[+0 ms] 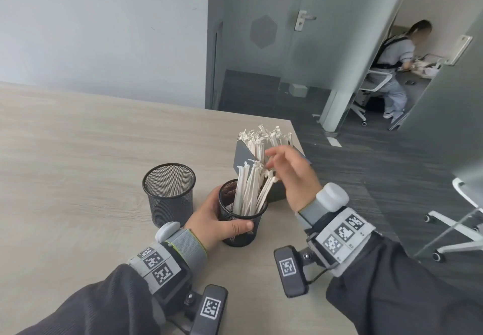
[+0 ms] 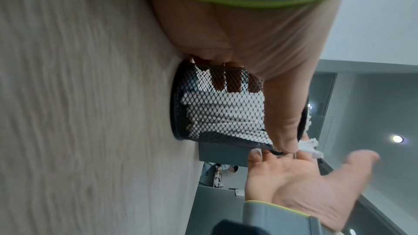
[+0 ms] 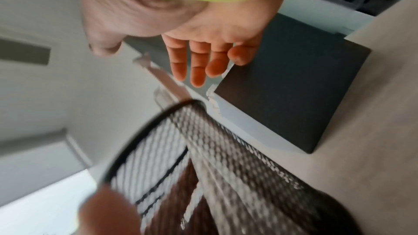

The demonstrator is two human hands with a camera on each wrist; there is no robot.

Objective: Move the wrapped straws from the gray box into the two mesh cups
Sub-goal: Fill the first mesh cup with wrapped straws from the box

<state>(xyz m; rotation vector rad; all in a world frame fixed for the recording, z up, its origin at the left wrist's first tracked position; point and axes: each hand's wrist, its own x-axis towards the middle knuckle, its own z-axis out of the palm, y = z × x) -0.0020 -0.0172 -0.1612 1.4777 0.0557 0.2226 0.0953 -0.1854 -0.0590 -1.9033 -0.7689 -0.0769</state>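
Note:
My left hand (image 1: 218, 221) grips a black mesh cup (image 1: 241, 230) that stands on the table and holds several wrapped straws (image 1: 251, 191). In the left wrist view the thumb and fingers curl round this mesh cup (image 2: 217, 106), white straws showing through the mesh. Behind it stands the gray box (image 1: 244, 155) with more wrapped straws (image 1: 264, 137) sticking out of its top. My right hand (image 1: 290, 175) hovers between box and cup, fingers (image 3: 196, 63) spread and relaxed, holding nothing. A second mesh cup (image 1: 170, 193), with nothing inside, stands to the left.
The wooden table (image 1: 78, 165) stretches away left and far; its right edge runs just past the gray box. Beyond it lie dark carpet, a white chair base (image 1: 454, 230) and a gray door (image 1: 303, 21). A person sits in the far room (image 1: 397, 65).

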